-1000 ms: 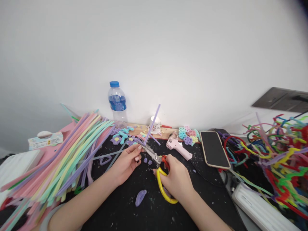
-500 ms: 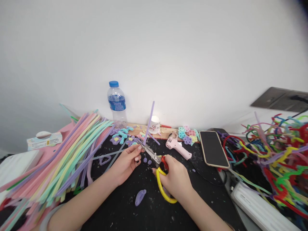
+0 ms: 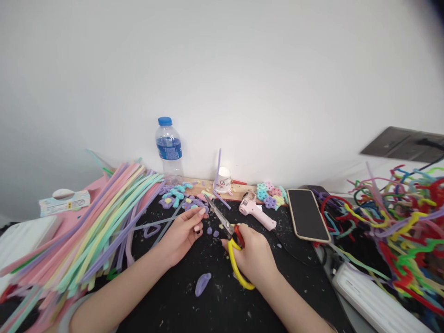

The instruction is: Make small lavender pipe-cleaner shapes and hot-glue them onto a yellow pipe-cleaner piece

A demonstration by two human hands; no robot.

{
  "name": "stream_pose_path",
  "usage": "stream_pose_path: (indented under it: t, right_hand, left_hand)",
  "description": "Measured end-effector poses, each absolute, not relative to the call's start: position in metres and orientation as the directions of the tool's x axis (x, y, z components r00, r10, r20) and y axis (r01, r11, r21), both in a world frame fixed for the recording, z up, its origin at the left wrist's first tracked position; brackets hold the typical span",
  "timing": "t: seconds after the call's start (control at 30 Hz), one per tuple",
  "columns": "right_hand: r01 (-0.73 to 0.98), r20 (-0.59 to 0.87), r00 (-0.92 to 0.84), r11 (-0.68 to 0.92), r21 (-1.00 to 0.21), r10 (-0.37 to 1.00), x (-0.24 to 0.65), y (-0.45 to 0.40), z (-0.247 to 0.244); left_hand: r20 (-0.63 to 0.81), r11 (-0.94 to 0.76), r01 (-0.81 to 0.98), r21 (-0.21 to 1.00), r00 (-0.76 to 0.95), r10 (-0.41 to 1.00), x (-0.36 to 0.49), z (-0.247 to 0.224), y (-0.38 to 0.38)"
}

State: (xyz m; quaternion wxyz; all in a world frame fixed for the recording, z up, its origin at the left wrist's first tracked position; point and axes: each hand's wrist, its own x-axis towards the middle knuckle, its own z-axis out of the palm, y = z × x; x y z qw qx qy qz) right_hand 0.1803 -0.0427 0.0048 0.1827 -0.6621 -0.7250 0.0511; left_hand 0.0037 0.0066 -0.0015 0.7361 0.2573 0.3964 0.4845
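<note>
My right hand (image 3: 252,249) grips scissors (image 3: 227,225) by their yellow and red handles, blades pointing up and left. My left hand (image 3: 183,233) is pinched closed just left of the blades, with a bit of purple pipe cleaner (image 3: 207,214) at the fingertips, mostly hidden. Beyond the blade tips, a thin purple pipe cleaner length (image 3: 218,166) stands upright in front of a paper cup (image 3: 225,179), apart from both hands. Small purple pieces (image 3: 209,230) lie below the scissors. A purple loop (image 3: 203,284) rests nearer me on the black mat (image 3: 173,300).
Pastel pipe cleaners (image 3: 100,222) are heaped at left; tangled bright ones (image 3: 409,222) at right. Along the wall stand a water bottle (image 3: 169,150) and pipe cleaner flowers (image 3: 270,194). A pink glue gun (image 3: 258,215) and a phone (image 3: 308,215) lie right of centre.
The long purple pipe cleaner has come away from my left fingers and the blades, shifting slightly toward the cup. The scissors have moved slightly right, their blades closer together.
</note>
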Motion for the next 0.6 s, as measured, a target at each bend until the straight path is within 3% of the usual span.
stream_pose_path:
  t: [0.13, 0.27, 0.47, 0.6]
  right_hand:
    - [0.940, 0.262, 0.064, 0.030, -0.339, 0.963, 0.192, -0.037, 0.008]
    - [0.918, 0.302, 0.213, -0.085, -0.387, 0.929, 0.216, -0.029, 0.011]
    - [0.953, 0.493, 0.224, -0.083, -0.293, 0.841, 0.262, -0.014, 0.008]
    - [0.952, 0.505, 0.266, -0.142, -0.270, 0.821, 0.284, -0.007, 0.003]
  left_hand:
    - [-0.253, 0.297, -0.403, 0.865, 0.160, 0.954, 0.003, -0.002, 0.007]
    - [-0.130, 0.147, -0.158, 0.976, 0.113, 0.985, 0.002, 0.001, 0.007]
    - [-0.065, 0.059, 0.050, 0.997, 0.117, 0.991, 0.000, 0.003, 0.008]
    - [-0.057, 0.041, 0.114, 0.993, 0.140, 0.989, -0.001, 0.002, 0.008]
